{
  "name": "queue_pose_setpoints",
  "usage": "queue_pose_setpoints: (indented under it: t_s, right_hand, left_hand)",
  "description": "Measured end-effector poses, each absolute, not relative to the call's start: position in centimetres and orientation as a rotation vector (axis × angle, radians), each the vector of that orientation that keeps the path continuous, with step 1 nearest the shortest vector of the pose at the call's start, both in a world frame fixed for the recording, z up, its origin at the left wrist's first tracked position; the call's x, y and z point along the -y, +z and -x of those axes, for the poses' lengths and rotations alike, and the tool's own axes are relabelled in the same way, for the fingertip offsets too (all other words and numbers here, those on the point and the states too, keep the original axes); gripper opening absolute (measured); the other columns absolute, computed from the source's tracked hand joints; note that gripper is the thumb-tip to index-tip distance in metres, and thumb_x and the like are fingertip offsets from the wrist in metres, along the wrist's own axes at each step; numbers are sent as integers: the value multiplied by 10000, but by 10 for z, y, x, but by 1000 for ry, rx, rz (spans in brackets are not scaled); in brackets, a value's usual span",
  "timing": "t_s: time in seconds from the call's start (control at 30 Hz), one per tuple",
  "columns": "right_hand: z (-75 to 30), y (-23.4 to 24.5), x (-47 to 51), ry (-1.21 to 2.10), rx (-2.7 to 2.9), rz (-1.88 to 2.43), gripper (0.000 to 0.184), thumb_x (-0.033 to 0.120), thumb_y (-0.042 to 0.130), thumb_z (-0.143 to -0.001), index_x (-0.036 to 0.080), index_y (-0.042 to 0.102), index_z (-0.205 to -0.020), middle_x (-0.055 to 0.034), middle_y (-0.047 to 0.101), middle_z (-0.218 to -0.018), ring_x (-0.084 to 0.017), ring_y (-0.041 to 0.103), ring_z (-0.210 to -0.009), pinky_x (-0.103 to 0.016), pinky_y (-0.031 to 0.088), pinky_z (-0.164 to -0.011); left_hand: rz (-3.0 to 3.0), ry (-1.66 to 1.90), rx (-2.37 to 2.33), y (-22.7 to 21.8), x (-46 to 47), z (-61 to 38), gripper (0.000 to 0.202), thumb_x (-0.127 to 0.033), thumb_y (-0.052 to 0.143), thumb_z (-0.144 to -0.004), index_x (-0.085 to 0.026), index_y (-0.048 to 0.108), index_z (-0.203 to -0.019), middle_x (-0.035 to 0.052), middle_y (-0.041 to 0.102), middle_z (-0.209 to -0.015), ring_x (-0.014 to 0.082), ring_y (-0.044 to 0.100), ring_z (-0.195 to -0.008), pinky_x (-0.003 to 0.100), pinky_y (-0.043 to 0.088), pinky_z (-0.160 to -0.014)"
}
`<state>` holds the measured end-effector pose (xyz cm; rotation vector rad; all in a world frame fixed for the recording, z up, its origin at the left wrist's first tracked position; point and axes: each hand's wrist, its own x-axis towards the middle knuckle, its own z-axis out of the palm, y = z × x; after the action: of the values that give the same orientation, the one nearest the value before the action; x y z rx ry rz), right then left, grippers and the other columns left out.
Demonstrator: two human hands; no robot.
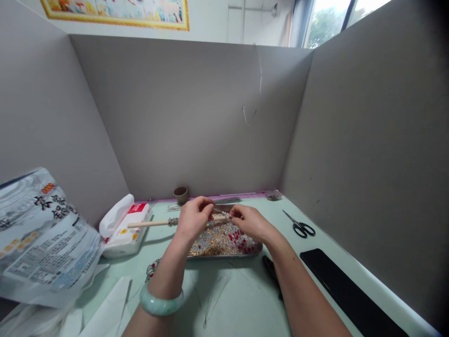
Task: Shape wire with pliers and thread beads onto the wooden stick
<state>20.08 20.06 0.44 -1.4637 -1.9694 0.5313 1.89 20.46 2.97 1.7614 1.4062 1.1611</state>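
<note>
Two bare hands, followed by me from afar, work above a shallow metal tray (pixel 224 257) on a pale green table (pixel 245 309) walled in by a grey partition (pixel 192 117). The left hand (pixel 194 217) is curled round a slim wooden stick (pixel 149 224), thumb and forefinger drawn nearly together beside a thin strand (pixel 219 211); from my post I cannot tell whether they have hold of it, and the lower fingers are hidden. The right hand (pixel 250 222) has thumb and fingertips closed to a pinch at the stick's right end, though whatever lies between them is too small for me to make out. The stick runs over the tray's far half, its left end reaching past the rim toward a tissue pack (pixel 133 234), a beaded band (pixel 173 222) around it just left of the left hand. Below, I see gold beads (pixel 206 244) on the tray's left side and red beads (pixel 238 241) on its right. A jade-green bangle (pixel 159 304) circles the left forearm. To the right, black-handled scissors (pixel 304 230) lie near a long black slab (pixel 343 285); a brown cup (pixel 181 194) stands behind the tray.
</note>
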Motion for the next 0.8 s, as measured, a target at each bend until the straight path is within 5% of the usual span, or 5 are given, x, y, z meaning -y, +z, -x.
queue_pose_setpoints:
  t_s: [0.17, 0.37, 0.6, 0.8]
  right_hand:
    - [-200, 11, -199, 509, 1903, 1400, 125, 240, 513, -809, 186, 608, -748, 0, 621, -702, -125, 510, -628, -224, 319, -563]
    - [-191, 16, -194, 464, 1960, 1274, 127, 188, 501, -806, 193, 626, -786, 1, 649, -772, -130, 538, -701, -233, 348, -635]
    - [-191, 13, -193, 500, 1974, 1295, 101, 161, 552, -768, 192, 617, -838, -4, 647, -796, -126, 530, -691, -222, 350, -605]
    - [-193, -1, -203, 516, 2008, 1373, 95, 139, 553, -746, 181, 626, -791, 2, 629, -725, -109, 510, -629, -202, 336, -559]
  left_hand:
    - [-1796, 1044, -1448, 28, -202, -20, 201, -218, 507, -747, -165, 638, -890, 23, 660, -650, 125, 587, -518, 232, 428, -508]
    - [-1699, 902, -998, 21, -198, -31, 326, -216, 555, -746, -158, 594, -1064, 114, 661, -1084, 143, 649, -679, 276, 512, -621]
    - [-2002, 866, -1353, 19, -202, -28, 202, -235, 509, -741, -187, 699, -788, 19, 675, -627, 165, 626, -634, 264, 443, -610]
    - [-1949, 1018, -1462, 24, -203, -24, 191, -265, 511, -736, -194, 686, -768, 21, 690, -659, 162, 631, -654, 247, 436, -607]
